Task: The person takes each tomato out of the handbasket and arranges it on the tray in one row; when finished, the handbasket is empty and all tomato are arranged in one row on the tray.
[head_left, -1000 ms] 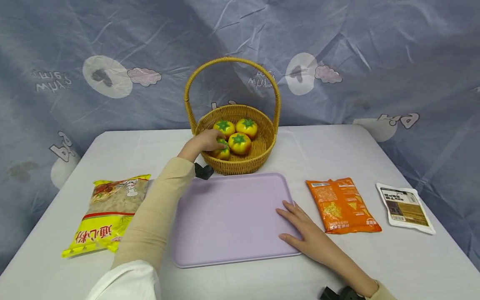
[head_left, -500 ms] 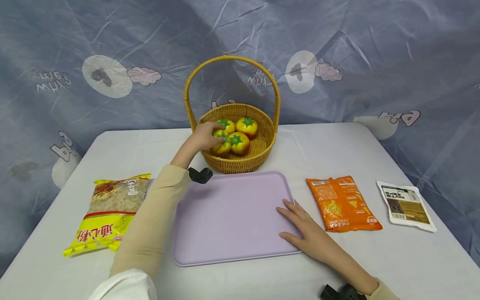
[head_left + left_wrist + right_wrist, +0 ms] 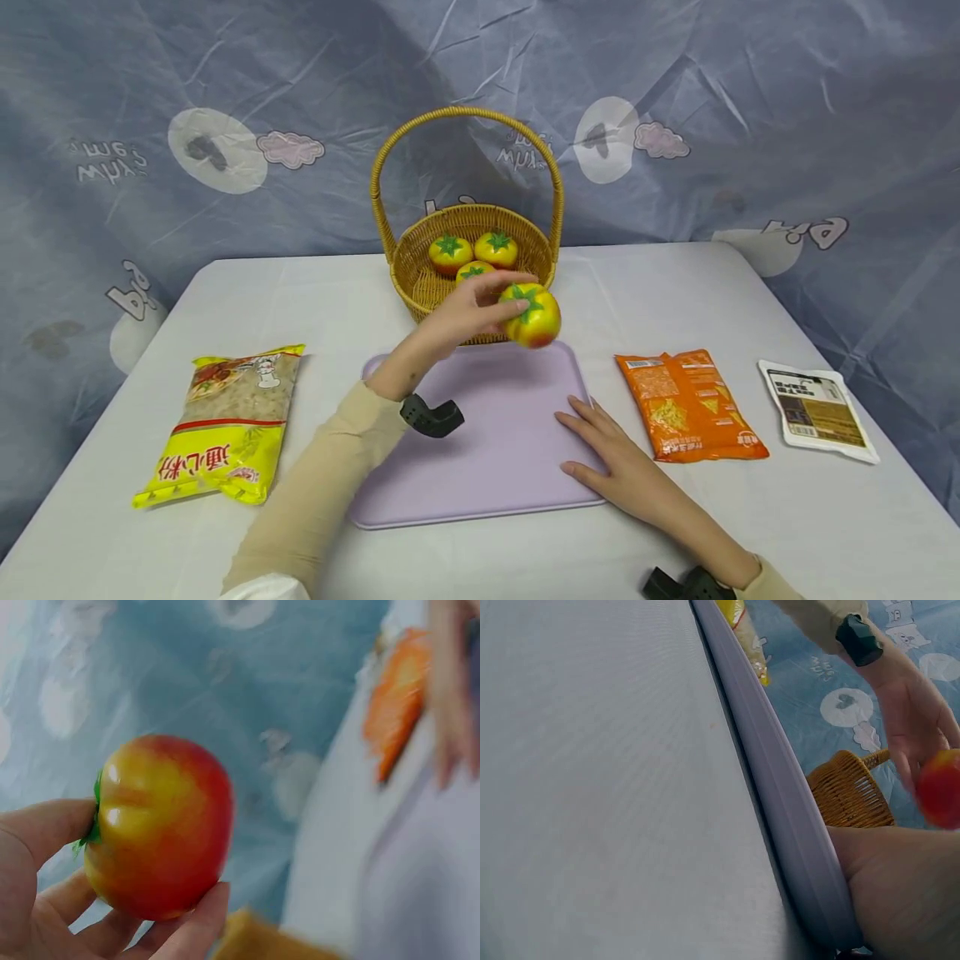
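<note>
My left hand [image 3: 468,312] holds a yellow-red persimmon [image 3: 534,317] with a green leafy top, raised above the far right part of the lilac tray [image 3: 450,467]. In the left wrist view the thumb lies by the leafy top of the persimmon [image 3: 161,825] and the fingers curl beneath it. Behind it, a wicker basket [image 3: 411,275] with a tall handle contains more persimmons [image 3: 450,252], one partly hidden by my left hand. My right hand [image 3: 618,471] rests with spread fingers on the tray's right edge.
A yellow pasta bag [image 3: 217,425] lies left of the tray. On the right are an orange snack bag [image 3: 686,408] and a small white-and-brown packet [image 3: 817,412]. A grey-blue patterned cloth [image 3: 300,100] hangs behind the white table [image 3: 652,300].
My left hand has lifted a persimmon out of the basket and carried it to the right and nearer, above the tray. The right hand stays in place.
</note>
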Motion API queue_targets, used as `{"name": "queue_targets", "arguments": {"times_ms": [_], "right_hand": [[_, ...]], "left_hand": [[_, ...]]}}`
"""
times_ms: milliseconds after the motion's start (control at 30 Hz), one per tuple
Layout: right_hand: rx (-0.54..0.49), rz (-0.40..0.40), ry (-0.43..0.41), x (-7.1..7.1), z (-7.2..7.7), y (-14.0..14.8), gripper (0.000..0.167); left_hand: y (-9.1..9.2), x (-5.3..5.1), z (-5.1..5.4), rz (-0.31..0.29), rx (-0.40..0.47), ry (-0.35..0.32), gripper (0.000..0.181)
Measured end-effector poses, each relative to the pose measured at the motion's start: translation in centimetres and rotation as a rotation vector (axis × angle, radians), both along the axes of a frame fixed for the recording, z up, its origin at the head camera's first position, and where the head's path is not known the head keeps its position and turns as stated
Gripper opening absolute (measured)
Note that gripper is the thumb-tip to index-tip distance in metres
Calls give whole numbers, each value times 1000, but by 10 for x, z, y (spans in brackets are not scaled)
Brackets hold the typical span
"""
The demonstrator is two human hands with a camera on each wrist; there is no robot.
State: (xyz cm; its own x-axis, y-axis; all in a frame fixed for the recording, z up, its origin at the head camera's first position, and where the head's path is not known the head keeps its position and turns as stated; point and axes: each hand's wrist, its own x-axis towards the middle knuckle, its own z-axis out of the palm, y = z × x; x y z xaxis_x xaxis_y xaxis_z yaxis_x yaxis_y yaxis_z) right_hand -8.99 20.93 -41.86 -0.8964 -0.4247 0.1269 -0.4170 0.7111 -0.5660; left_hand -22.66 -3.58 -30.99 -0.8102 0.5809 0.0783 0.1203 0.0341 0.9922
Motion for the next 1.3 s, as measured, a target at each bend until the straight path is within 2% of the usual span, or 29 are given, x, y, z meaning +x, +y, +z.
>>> {"name": "queue_targets", "arguments": {"times_ms": [67,167,267,367,433,567,667,800,933,1067,1200,1300], "right_hand": [[2,1,5,0,0,0,59],[3,6,10,-1,-1,1,59],[7,7,5,-1,-2,2,59],[15,3,-6,0,-3,2,60],[19,-1,-12,0,-3,2,60],[17,1,-3,-1,-4,1,59],[17,2,-5,-1,-4,1,59],[24,-1,-13,-1,-3,1,59],[18,2,0,-4,-2,1,59],[9,-6,-4,-4,-2,2,59],[6,-8,2,-1,-4,2,59],[3,-4,17,-1,-4,2,59]], "left_hand": [[11,6,-12,-61,-28,-6,42],[25,9,-33,-83,-93,-28,43],[36,7,-51,-40,-141,-56,43],[43,4,-64,9,-175,-46,42],[48,3,-70,33,-198,-10,41],[56,1,-74,70,-244,79,40],[60,-1,-74,90,-279,115,39],[62,-2,-75,97,-307,123,42],[59,-5,-72,101,-314,145,43],[52,-2,-68,101,-356,153,49],[39,5,-52,50,-480,155,62],[25,8,-31,-25,-532,174,64]]}}
